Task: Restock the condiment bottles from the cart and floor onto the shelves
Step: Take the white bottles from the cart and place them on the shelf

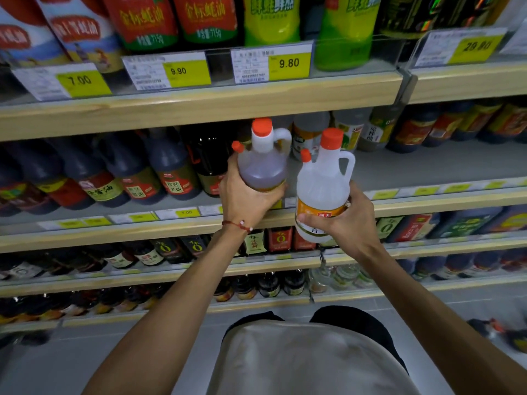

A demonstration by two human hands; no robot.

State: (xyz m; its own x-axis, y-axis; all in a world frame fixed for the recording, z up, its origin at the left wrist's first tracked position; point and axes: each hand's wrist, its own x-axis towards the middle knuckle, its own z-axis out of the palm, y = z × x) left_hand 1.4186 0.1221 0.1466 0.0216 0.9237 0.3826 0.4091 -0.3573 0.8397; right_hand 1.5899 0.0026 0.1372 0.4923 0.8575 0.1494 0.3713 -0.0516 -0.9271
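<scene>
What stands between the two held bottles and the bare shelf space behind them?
Nothing visible. The brown bottle and white bottle are held just before the bare shelf; other bottles stand only at its back and left.

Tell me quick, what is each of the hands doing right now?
Left hand: holding the brown-liquid bottle round its base.
Right hand: holding the white bottle round its label.

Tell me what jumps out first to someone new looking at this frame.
At centre, the left hand grips an amber bottle and the right hand a clear bottle with an orange label, both orange-capped. Behind them the middle shelf shows a bare stretch. Yellow price tags line the shelf above.
</scene>
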